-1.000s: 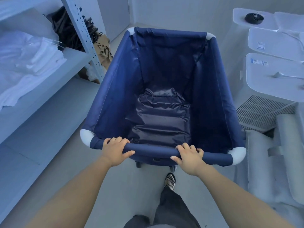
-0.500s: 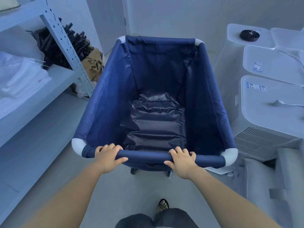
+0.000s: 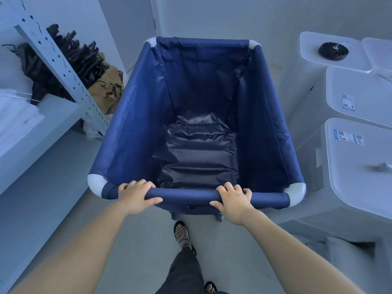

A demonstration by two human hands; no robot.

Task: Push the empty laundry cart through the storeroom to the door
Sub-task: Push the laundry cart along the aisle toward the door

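Note:
A dark blue fabric laundry cart (image 3: 135,115) with white corner caps stands straight ahead of me, and nothing lies inside it. My left hand (image 3: 135,196) grips the near rail toward its left end. My right hand (image 3: 235,198) grips the same rail right of the middle. Two small castors show under the near edge. Beyond the cart's far rim a pale door (image 3: 129,22) with its frame stands in the back wall.
White metal shelving (image 3: 61,60) with folded white linen (image 3: 14,115) runs along the left. A heap of dark hangers (image 3: 70,60) and a brown paper bag (image 3: 110,88) sit by its far post. White appliances (image 3: 356,158) line the right, one topped by a black fan (image 3: 333,51).
The cart and I have rolled forward along the aisle: shelves and appliances have slid back past me, the door frame is closer. Both hands keep their grip.

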